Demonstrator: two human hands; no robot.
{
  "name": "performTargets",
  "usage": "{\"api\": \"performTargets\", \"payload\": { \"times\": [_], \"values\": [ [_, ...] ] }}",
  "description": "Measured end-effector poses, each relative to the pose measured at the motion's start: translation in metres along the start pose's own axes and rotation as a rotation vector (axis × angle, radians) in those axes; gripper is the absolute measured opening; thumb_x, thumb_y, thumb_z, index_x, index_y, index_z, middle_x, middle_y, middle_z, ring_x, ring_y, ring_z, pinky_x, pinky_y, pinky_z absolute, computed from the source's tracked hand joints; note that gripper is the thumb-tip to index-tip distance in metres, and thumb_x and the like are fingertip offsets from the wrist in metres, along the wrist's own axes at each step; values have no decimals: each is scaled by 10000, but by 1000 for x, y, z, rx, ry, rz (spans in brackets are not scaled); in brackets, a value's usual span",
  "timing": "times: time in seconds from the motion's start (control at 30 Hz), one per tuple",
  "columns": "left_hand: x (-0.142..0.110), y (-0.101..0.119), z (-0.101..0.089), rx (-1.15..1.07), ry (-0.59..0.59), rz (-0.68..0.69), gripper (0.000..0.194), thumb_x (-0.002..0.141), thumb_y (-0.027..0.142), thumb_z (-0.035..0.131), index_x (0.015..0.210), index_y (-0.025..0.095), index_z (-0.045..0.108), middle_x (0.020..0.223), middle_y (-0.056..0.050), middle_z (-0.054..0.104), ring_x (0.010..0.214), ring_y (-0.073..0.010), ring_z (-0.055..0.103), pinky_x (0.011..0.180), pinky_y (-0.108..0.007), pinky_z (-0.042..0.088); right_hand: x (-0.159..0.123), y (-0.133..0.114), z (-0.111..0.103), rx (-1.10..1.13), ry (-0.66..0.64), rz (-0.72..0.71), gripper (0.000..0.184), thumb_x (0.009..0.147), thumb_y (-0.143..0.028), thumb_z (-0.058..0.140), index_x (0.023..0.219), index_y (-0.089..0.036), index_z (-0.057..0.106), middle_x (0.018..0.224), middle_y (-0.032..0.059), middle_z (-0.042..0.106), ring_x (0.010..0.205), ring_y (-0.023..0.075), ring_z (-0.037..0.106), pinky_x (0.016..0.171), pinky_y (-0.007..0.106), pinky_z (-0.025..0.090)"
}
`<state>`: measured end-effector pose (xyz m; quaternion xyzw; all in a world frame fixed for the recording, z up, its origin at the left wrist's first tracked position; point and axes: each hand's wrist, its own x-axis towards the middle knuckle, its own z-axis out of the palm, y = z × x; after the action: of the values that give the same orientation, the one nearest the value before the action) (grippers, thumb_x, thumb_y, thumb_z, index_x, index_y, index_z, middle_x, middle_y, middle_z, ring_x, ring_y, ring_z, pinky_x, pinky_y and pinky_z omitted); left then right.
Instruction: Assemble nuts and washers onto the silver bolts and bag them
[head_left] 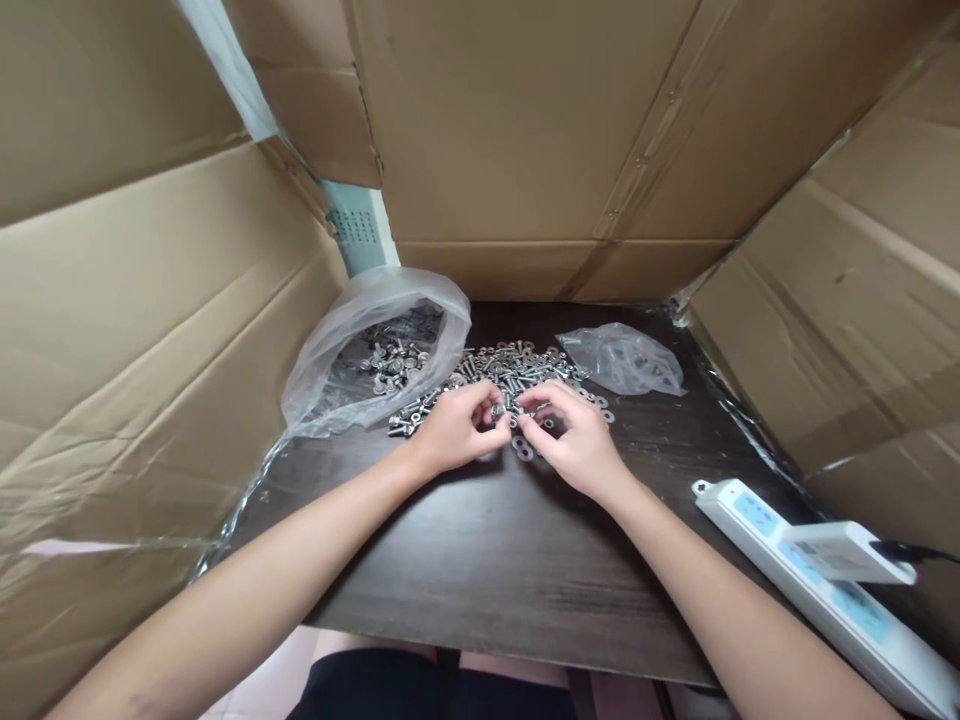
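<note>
My left hand (461, 428) is closed in a pinch on a small metal bolt (497, 411), its head showing between thumb and forefinger. Close beside it, my right hand (571, 437) has its thumb and fingers drawn together. Whatever lies between those right fingertips is too small to make out. Both hands are just in front of a loose pile of bolts, nuts and washers (517, 370) on the dark table. A few flat washers (523, 450) lie beneath and between the hands.
Left of the pile, an open clear plastic bag (300, 400) contains assembled bolts (394, 365). Another clear bag (626, 360) lies crumpled behind on the right. A white power strip (802, 600) with a plugged-in adapter (851, 553) runs along the right edge. Cardboard walls (540, 130) surround the table (480, 560).
</note>
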<state>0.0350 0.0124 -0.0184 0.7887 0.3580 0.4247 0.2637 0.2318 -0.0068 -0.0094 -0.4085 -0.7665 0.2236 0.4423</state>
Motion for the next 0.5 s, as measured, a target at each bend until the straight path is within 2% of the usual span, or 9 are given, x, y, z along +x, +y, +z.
{"api": "performTargets", "payload": {
  "times": [0.1, 0.23, 0.33, 0.5],
  "values": [
    [0, -2, 1, -12, -16, 21, 127, 778, 191, 656, 886, 167, 594, 681, 63, 551, 510, -51, 437, 513, -170, 356, -2, 0, 4, 165, -13, 81, 72, 889, -196, 659, 954, -226, 661, 974, 46, 623, 848, 190, 660, 737, 339, 596],
    [-1, -6, 2, -15, -32, 44, 163, 785, 173, 661, 942, 171, 617, 636, 74, 540, 521, -64, 487, 529, -170, 401, -2, 2, 7, 318, -4, 161, 40, 878, -235, 690, 905, -219, 665, 968, 41, 614, 861, 183, 685, 777, 337, 611],
    [-1, -6, 2, -40, -33, 56, 181, 805, 160, 653, 983, 168, 623, 643, 69, 567, 525, -66, 529, 533, -164, 435, -1, 4, 7, 439, 5, 235, 112, 853, -284, 739, 897, -214, 664, 956, 33, 633, 862, 180, 706, 817, 341, 617],
    [-1, -4, 0, -96, -58, 79, 159, 849, 151, 652, 1007, 161, 634, 798, 11, 676, 623, -80, 624, 601, -176, 510, 2, 8, 3, 565, -12, 334, 260, 774, -388, 835, 879, -210, 677, 942, 42, 704, 875, 198, 724, 843, 373, 621]
  ]
}}
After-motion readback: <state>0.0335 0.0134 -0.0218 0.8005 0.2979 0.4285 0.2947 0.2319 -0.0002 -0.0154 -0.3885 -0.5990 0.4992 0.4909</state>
